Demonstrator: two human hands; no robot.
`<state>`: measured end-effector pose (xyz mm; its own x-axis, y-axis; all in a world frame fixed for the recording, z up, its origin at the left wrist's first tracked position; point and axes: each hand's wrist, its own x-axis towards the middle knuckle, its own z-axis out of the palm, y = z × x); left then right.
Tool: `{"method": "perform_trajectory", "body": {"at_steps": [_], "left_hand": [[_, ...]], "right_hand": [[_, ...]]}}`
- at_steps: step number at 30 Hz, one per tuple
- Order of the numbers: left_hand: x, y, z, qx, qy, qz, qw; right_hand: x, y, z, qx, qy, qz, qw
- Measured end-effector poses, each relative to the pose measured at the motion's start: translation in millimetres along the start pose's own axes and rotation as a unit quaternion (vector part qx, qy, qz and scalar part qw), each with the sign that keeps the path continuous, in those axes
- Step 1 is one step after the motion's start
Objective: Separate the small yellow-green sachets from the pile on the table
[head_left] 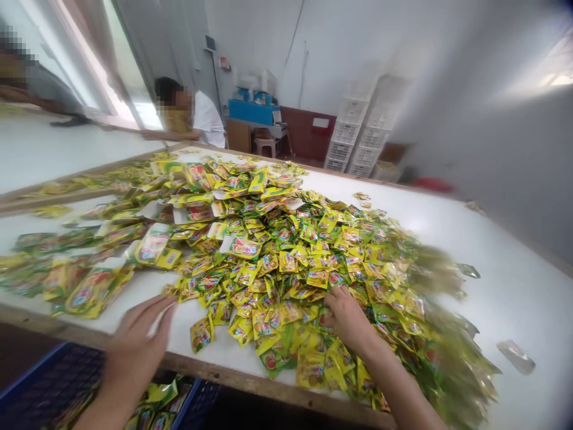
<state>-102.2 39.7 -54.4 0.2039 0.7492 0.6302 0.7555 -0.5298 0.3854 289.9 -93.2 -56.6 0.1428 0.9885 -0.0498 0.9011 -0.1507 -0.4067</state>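
Sachets: Glossy yellow-and-green sachets (289, 261) lie heaped on the white tabletop (430, 209) before you, between and beyond your hands.
Right hand: Your right hand (344, 313) dips into the near side of the heap, fingers curled down; whether they grasp a sachet, you cannot tell from here.
Left hand: Your left hand (141, 334) reaches the heap's left edge, fingertips at the small packs; blur hides whether anything is pinched.
Feel: Each sachet looks light and pliant, its shiny film likely slippery against its neighbours.
Hold: Pinch one by its flat edge; a hard squeeze on the middle might burst a seam.
Cartons: Printed cartons (154, 245) at left look stiffer yet crushable; take them by the long sides.
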Motion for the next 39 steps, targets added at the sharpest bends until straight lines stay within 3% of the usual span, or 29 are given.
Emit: {"method": "perform_trajectory", "body": {"at_steps": [1, 3, 6, 8, 10, 12, 14, 16, 19, 21, 23, 24, 25, 27, 29, 31, 33, 36, 39], "left_hand": [[19.2, 3.0, 18.9, 0.039, -0.016, 0.032, 0.999], [60.0, 15.4, 58.5, 0.092, -0.106, 0.096, 0.985], [111.5, 38.8, 100.5, 0.106, -0.15, 0.122, 0.976], [132.3, 50.7, 107.9, 0.111, -0.169, 0.136, 0.97], [140.5, 60.7, 100.9, 0.115, -0.185, 0.156, 0.964], [135.0, 74.0, 86.0, 0.116, -0.204, 0.181, 0.955], [116.5, 94.5, 70.4, 0.111, -0.238, 0.237, 0.935], [88.7, 120.0, 59.1, 0.084, -0.273, 0.326, 0.901], [42.6, 152.3, 55.6, -0.028, -0.29, 0.397, 0.871], [14.2, 162.1, 63.0, -0.12, -0.272, 0.304, 0.905], [-11.9, 163.8, 76.0, -0.252, -0.248, 0.099, 0.93], [-24.2, 163.3, 83.3, -0.33, -0.249, -0.018, 0.91], [-35.8, 162.8, 90.5, -0.402, -0.261, -0.123, 0.869], [-55.3, 163.1, 102.1, -0.496, -0.302, -0.252, 0.774], [-67.1, 165.7, 108.1, -0.524, -0.33, -0.284, 0.732], [-70.3, 169.2, 108.7, -0.525, -0.36, -0.263, 0.725], [-67.4, 172.0, 106.4, -0.517, -0.393, -0.231, 0.724], [-61.4, 173.7, 102.6, -0.495, -0.412, -0.187, 0.742], [-61.7, 173.1, 100.7, -0.487, -0.416, -0.162, 0.751]], "right_hand": [[-5.9, -2.8, 2.7, -0.013, 0.01, -0.005, 1.0], [-17.3, -6.0, 9.5, -0.031, 0.031, -0.014, 0.999], [-29.4, -2.8, 18.0, -0.023, 0.051, -0.022, 0.998], [-34.8, 3.3, 18.6, 0.012, 0.061, -0.016, 0.998], [-40.3, 8.1, 13.8, 0.09, 0.092, 0.005, 0.992], [-46.0, 7.0, 5.3, 0.212, 0.133, 0.015, 0.968], [-49.9, -2.0, -3.0, 0.353, 0.139, 0.003, 0.925], [-49.6, -16.3, -5.9, 0.462, 0.104, -0.023, 0.881], [-43.1, -35.7, 7.7, 0.516, 0.061, -0.031, 0.854], [-40.0, -40.8, 27.6, 0.557, 0.065, 0.001, 0.828], [-41.5, -39.9, 50.2, 0.619, 0.079, 0.049, 0.78], [-44.3, -38.2, 60.1, 0.644, 0.079, 0.07, 0.758], [-48.2, -36.4, 67.8, 0.656, 0.078, 0.084, 0.746], [-57.9, -33.6, 73.0, 0.632, 0.092, 0.087, 0.765], [-66.4, -33.3, 63.4, 0.558, 0.15, 0.074, 0.813], [-69.7, -35.7, 43.7, 0.48, 0.225, 0.058, 0.846], [-67.1, -39.7, 23.7, 0.434, 0.265, 0.028, 0.86], [-57.8, -45.7, 7.9, 0.358, 0.276, -0.048, 0.891], [-53.0, -49.9, 7.0, 0.253, 0.245, -0.092, 0.932]]}}
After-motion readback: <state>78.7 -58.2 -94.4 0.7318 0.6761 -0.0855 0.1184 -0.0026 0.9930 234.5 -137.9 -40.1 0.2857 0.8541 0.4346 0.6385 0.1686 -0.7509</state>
